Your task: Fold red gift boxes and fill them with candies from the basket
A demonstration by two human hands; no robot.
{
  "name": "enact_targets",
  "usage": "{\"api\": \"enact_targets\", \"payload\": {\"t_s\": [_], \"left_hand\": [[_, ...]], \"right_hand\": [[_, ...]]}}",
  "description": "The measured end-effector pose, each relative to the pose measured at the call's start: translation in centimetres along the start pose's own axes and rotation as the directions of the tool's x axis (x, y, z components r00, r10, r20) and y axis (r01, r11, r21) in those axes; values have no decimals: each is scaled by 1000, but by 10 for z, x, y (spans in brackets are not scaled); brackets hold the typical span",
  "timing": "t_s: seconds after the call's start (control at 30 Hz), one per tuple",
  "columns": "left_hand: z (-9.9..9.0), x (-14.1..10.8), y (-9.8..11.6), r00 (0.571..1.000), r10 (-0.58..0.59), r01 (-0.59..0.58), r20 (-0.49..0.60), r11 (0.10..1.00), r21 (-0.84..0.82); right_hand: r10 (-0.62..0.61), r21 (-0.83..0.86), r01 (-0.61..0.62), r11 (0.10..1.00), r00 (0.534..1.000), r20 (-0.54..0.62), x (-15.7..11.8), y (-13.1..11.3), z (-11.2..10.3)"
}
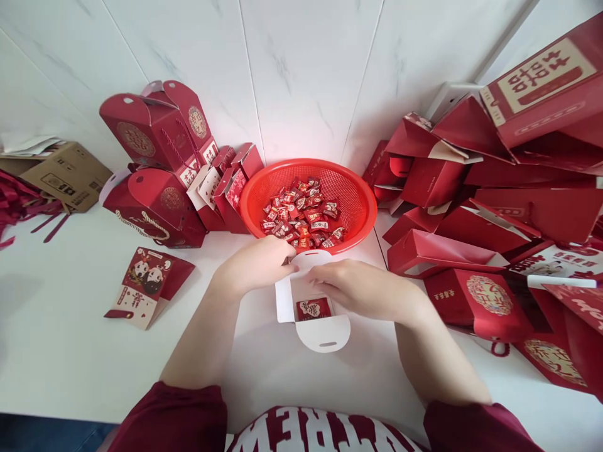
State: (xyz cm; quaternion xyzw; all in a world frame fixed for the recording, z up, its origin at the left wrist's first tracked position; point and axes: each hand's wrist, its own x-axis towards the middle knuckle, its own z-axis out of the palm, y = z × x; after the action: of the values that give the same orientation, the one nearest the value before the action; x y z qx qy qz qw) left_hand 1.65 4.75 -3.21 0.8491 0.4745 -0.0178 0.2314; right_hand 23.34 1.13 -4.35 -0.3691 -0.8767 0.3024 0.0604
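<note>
An opened paper gift box (323, 334) with a white inside and rounded, slotted flaps stands on the table in front of me. A red wrapped packet (313, 309) lies on its bottom. My left hand (264, 265) is closed at the box's far left corner, thumb and fingers pinching its edge by the far flap. From the right, my right hand (360, 287) reaches over the box, fingers bent together on its right side; the fingertips are partly hidden. Just beyond both hands is a red plastic basket (362, 223) holding many wrapped candies (306, 213).
Folded red boxes (452, 251) are heaped along the right side. Standing red gift boxes (155, 207) with cord handles are stacked at the back left. A flat printed red box (146, 282) lies left of my forearm. A brown carton (70, 176) sits far left, against the tiled wall (301, 75).
</note>
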Motion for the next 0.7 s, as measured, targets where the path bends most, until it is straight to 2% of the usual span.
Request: {"api": "enact_targets", "payload": {"t_s": [0.07,0.13,0.23,0.3,0.4,0.47,0.53,0.63,0.7], "left_hand": [[-3,0,-3,1000,-11,11,9,998,-55],[-6,2,-5,999,3,0,34,995,-101],[-8,3,-8,998,47,-42,46,992,-115],[-7,3,-8,998,56,-53,27,994,-92],[-4,1,-10,1000,16,-15,4,995,-100],[-3,0,-12,1000,-1,1,4,993,-120],[-2,0,-13,1000,12,-12,1,993,-119],[-2,-1,-13,1000,25,-25,-5,994,-102],[-3,-1,-12,1000,19,-19,-4,995,-96]], "right_hand": [[33,5,-32,999,989,-141,-8,6,-15],[139,-15,-148,989,956,-258,-8,18,-27],[257,-60,-290,955,913,-316,10,43,-41],[282,-123,-314,941,933,-226,31,57,-48],[243,-189,-232,954,969,37,69,64,-51],[174,-169,-141,976,964,200,91,63,-46],[143,-154,-98,983,939,314,109,61,-39],[154,-152,-102,983,910,386,127,64,-32],[171,-156,-121,980,917,360,134,71,-34]]}}
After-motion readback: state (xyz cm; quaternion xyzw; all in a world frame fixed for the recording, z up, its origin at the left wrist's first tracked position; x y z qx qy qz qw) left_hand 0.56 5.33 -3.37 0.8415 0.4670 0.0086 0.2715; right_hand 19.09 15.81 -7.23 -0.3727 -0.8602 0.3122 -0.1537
